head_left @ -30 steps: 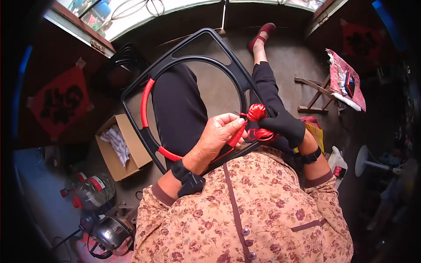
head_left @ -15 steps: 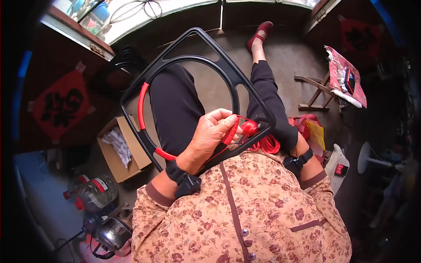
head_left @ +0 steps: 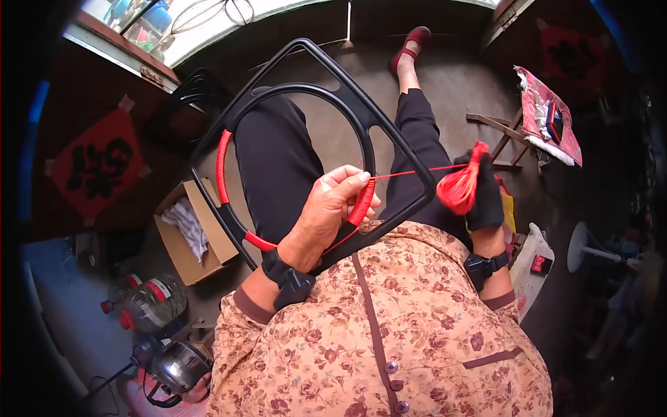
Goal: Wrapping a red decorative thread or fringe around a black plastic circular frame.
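We counted one black frame (head_left: 353, 101), which lay across the lap with a round ring inside it. One stool (head_left: 549, 121) with a pink cover stood to the right of the frame, and one cardboard box (head_left: 214, 226) sat to its left. Two clear bottles (head_left: 153, 302) were at the frame's lower left. We had two hands at work: the bare left hand (head_left: 332, 201) curled closed around the ring at the frame's lower right, and the black-gloved right hand (head_left: 488, 198) closed on one red cord bundle (head_left: 458, 189) just beside the frame's right corner. We saw three red-wrapped bands (head_left: 223, 167) on the ring. One thin strand (head_left: 410, 173) ran taut from the frame to the bundle.
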A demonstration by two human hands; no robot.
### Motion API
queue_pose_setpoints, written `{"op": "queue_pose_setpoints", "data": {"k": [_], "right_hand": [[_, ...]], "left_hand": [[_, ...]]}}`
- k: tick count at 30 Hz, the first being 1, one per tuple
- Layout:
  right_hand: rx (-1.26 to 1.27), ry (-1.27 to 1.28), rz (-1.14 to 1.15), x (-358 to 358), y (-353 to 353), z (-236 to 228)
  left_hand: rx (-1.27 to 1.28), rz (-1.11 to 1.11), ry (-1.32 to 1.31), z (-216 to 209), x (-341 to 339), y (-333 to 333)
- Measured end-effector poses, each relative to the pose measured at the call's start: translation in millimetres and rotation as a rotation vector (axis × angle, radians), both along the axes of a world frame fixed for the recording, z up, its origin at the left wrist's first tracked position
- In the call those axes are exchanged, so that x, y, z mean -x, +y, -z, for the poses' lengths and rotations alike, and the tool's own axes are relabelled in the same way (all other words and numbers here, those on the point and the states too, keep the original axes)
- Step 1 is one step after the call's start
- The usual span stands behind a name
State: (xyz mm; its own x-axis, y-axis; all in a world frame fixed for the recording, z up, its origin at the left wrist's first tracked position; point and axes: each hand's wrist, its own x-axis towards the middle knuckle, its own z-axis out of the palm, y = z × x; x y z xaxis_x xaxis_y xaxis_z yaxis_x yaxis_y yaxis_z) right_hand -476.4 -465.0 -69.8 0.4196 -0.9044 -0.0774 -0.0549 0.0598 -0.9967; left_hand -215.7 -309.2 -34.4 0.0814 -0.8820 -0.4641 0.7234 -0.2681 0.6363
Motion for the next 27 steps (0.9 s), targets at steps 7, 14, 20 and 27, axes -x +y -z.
{"op": "queue_pose_setpoints", "data": {"k": [7, 14, 20, 27], "right_hand": [[-0.497, -0.352, 0.138, 32, -46, -7], [0.102, 0.077, -0.097, -74, -43, 9], [-0.608, -0.371, -0.53, -137, -24, -3], [-1.012, -0.599, -0.746, -131, 5, -46]], "left_hand": [[0.026, 0.05, 0.037, 0, -3, 1], [0.024, 0.145, -0.009, -2, 8, 3], [0.027, 0.222, -0.045, -2, 9, 2], [0.037, 0.161, -0.072, 5, 13, 0]]}}
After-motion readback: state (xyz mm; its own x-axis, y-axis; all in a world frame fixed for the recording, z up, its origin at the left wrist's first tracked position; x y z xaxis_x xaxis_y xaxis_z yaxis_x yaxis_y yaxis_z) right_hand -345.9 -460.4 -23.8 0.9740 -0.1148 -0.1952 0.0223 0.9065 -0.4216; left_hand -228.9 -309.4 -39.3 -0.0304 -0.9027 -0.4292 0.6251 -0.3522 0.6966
